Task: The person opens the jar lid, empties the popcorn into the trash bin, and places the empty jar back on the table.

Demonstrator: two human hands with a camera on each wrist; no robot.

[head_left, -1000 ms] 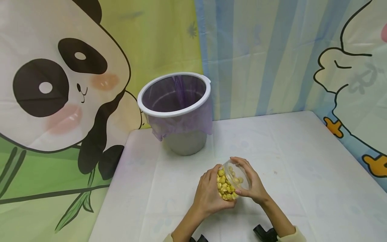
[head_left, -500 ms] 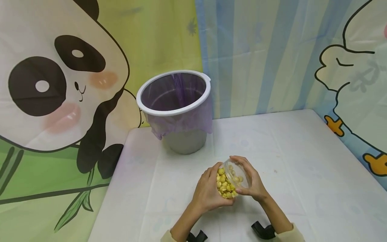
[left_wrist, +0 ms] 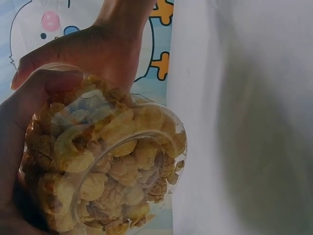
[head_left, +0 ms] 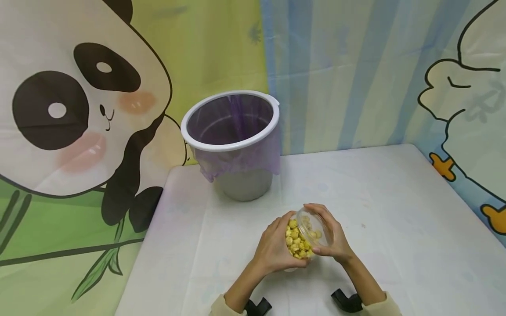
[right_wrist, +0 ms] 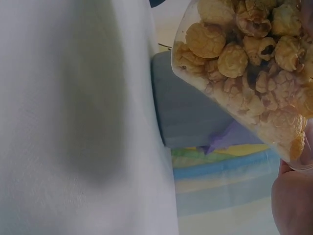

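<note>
A clear plastic jar of yellow popcorn (head_left: 297,242) is held tilted above the table. My left hand (head_left: 274,249) grips the jar around its body from the left. My right hand (head_left: 335,240) curls round the clear lid end (head_left: 316,226) from the right. Whether the lid sits fully on the jar, I cannot tell. From the left wrist, the jar's rounded base (left_wrist: 122,181) faces the camera, packed with popcorn, with the right hand (left_wrist: 93,54) behind it. In the right wrist view, the popcorn jar (right_wrist: 244,73) fills the upper right.
A grey bin (head_left: 245,186) with a white rim and purple liner stands at the table's back left. White cloth covers the table (head_left: 375,197). Printed curtains hang behind and at the sides. Black curved pieces (head_left: 348,301) show at both wrists.
Both hands keep their hold on the jar and lid end, with hardly any motion. The head view has shifted slightly, so the scene sits a little further right.
</note>
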